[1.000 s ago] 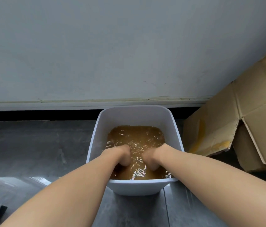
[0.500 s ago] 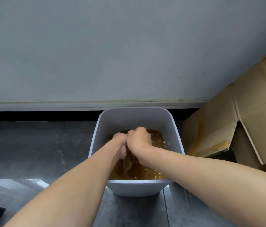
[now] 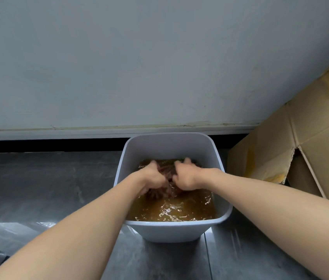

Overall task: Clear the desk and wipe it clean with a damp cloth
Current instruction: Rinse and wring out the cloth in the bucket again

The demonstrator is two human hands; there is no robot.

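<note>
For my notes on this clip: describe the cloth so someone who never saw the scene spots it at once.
By the wall stands a white bin, left of the cardboard boxes, holding brown water. Just above the water, the left hand and right hand grip the cloth between them: a wet, wrinkled, dark reddish-brown bundle, darker than the water.

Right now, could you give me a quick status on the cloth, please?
Left hand and right hand grip cloth. Cloth partly in brown water, white tub. Nothing blocking.
</note>
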